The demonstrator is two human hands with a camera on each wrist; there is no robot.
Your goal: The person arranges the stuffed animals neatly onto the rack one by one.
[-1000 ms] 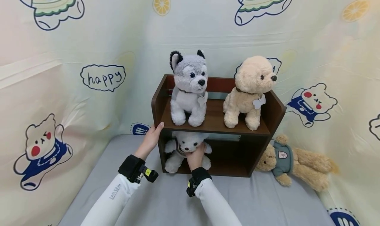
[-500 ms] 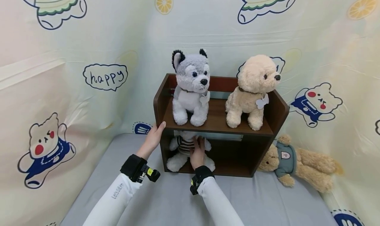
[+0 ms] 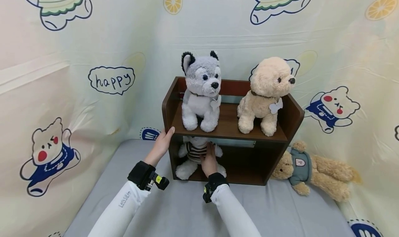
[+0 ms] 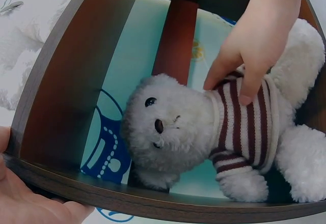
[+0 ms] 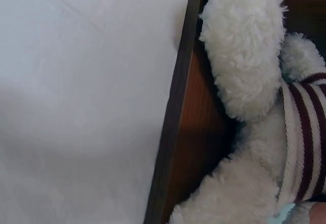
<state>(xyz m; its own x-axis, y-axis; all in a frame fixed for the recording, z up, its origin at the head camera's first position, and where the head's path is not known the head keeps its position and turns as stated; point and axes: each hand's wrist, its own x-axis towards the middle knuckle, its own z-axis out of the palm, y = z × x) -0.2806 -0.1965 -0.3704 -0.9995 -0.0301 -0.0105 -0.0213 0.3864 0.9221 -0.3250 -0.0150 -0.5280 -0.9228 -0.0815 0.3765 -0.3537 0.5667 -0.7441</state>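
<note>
In the head view my left hand [image 3: 162, 142] holds the left side panel of the brown wooden shelf [image 3: 230, 138], its thumb on the front edge. My right hand [image 3: 209, 161] reaches into the lower compartment and presses with fairly straight fingers on a white teddy bear [image 4: 168, 132]. The bear sits at the compartment's left end in a brown-and-white striped sweater [image 4: 249, 122]. From the head, the upper board hides most of its face. The left wrist view shows my right thumb on the sweater front. White plush legs [image 5: 244, 51] fill much of the right wrist view.
On the upper shelf sit a grey-and-white husky plush [image 3: 201, 91] and a cream plush dog [image 3: 265, 95]. A tan teddy bear [image 3: 311, 171] in a blue-green shirt lies right of the shelf on the grey sheet [image 3: 174, 212]. A printed curtain [image 3: 118, 33] hangs behind.
My right hand has shifted from the white bear's chin down to the side of its torso, its fingers straightening. The bear sits higher or deeper, its sweater now showing. My left hand stays on the shelf.
</note>
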